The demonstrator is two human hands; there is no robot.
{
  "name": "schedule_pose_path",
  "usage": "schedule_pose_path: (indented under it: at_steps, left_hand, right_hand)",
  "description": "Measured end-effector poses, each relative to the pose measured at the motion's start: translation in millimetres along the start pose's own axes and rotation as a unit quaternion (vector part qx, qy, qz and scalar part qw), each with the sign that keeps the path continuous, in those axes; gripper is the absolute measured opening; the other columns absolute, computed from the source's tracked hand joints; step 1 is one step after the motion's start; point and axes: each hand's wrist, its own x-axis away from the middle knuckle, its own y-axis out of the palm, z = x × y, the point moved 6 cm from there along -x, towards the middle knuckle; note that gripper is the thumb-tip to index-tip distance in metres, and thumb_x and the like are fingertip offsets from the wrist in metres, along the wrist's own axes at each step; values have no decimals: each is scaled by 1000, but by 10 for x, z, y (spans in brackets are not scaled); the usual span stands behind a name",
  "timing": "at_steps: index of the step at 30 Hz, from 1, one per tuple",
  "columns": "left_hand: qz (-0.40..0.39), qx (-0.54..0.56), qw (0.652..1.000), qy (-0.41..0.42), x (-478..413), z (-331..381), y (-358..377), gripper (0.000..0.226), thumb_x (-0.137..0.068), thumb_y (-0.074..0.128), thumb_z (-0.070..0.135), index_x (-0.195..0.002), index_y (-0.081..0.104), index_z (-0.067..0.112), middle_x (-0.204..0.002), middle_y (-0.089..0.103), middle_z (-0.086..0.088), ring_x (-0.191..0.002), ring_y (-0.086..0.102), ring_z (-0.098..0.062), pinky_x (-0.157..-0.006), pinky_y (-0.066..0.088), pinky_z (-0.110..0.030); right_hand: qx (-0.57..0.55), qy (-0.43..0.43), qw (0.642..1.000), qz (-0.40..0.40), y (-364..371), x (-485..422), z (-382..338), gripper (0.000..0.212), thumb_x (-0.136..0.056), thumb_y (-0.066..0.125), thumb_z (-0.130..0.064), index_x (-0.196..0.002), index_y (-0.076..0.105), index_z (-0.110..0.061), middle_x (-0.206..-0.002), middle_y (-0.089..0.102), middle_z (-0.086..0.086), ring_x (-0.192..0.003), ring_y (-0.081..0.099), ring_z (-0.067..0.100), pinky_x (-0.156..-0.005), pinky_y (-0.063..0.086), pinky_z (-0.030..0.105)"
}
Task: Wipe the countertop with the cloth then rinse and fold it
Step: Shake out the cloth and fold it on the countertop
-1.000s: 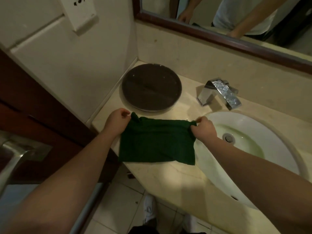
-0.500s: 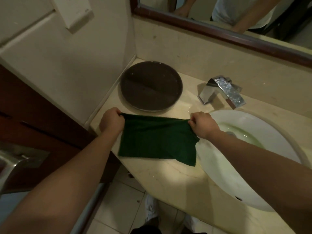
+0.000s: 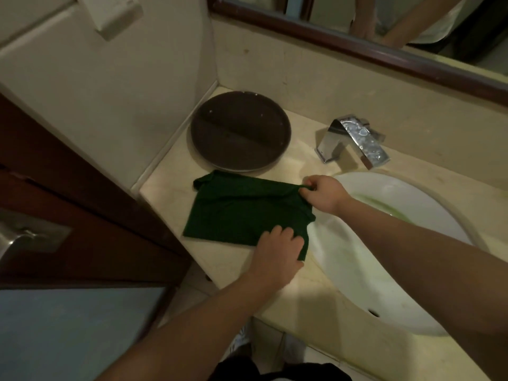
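Dark green square cloth [image 3: 244, 213] flat near counter [image 3: 275, 298] front edge for folding (rinse apparently done); right hand [image 3: 323, 193] pinches far corner, left hand [image 3: 277, 254] grips near corner.

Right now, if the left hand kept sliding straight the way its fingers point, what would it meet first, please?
The left hand already rests on the green cloth; beyond the cloth's far edge it would probably meet the round dark tray, though depth is uncertain.

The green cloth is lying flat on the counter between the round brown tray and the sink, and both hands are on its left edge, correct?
Not quite. The head view shows both hands on the right edge of the green cloth: right hand at the far corner, left hand at the near one.
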Motion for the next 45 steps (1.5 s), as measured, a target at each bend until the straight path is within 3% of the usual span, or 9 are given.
schedule_pose_path:
  at_steps: [6,12,18,23,27,29,36,42,45]
  left_hand:
    - [9,134,989,-55,125,43,3,11,-95,49,20,-98,58,15,-89,55,-1,-88,53,-17,-71,35,-28]
    - [85,350,926,-118,702,290,-194,17,-96,45,8,-97,59,19,-86,57,9,-76,54,-1,-66,40,-9]
    - [243,488,783,-298,1062,-152,-407,36,-96,44,0,-89,56,33,-79,60,2,-59,56,-5,-54,46,-15]
    - [262,485,727,-409,1214,-843,-344,25,-91,47,-6,-92,58,16,-74,59,-11,-54,52,-15,-43,39,-15]
    - [176,411,770,-455,1176,-1312,-224,15,-88,52,7,-99,59,13,-89,64,-6,-83,61,-21,-59,44,-26]
    - [120,345,813,-452,1139,-1452,-191,15,-88,55,16,-103,59,15,-96,62,-2,-91,60,-22,-72,48,-31]
    - [115,204,904,-358,856,-1408,-239,36,-88,62,41,-110,55,14,-101,53,-1,-90,53,-15,-70,48,-30]
    - [23,185,928,-324,737,-1311,-25,21,-89,56,35,-80,51,17,-88,64,-6,-77,61,-22,-60,51,-33]
    - [19,284,895,-343,781,-1335,33,18,-89,55,30,-92,57,13,-92,64,-8,-81,61,-23,-68,51,-33]
  right_hand:
    - [-87,43,995,-35,-148,95,78,36,-92,57,-31,-101,66,2,-99,66,19,-93,63,31,-86,52,42]
    - [-75,126,975,-167,-142,387,208,12,-88,56,-16,-94,59,-5,-77,51,12,-58,44,17,-54,38,28]
    - [-231,156,941,-189,-134,481,-126,20,-95,57,-21,-107,62,-6,-73,55,8,-52,48,11,-47,37,20]
    - [-329,167,903,-220,151,428,-712,13,-96,55,-14,-105,59,-5,-90,64,13,-71,64,17,-51,50,21]
    - [-408,182,876,-183,420,315,-1058,26,-95,57,-9,-120,52,-3,-106,58,17,-85,68,27,-63,62,35]
    - [-378,154,902,-142,506,219,-1103,33,-94,58,-15,-123,53,1,-103,62,17,-84,68,28,-72,62,37]
    - [-28,5,995,99,241,311,-916,13,-88,53,-32,-95,56,-21,-85,62,0,-80,58,20,-70,49,31]
    - [123,-142,982,-8,819,1177,-641,37,-78,61,-58,-92,52,-25,-87,56,-6,-76,54,13,-61,45,29]
    - [186,-229,955,-10,1169,1443,-537,49,-71,61,-60,-102,58,-23,-97,52,-1,-83,49,15,-61,40,27]
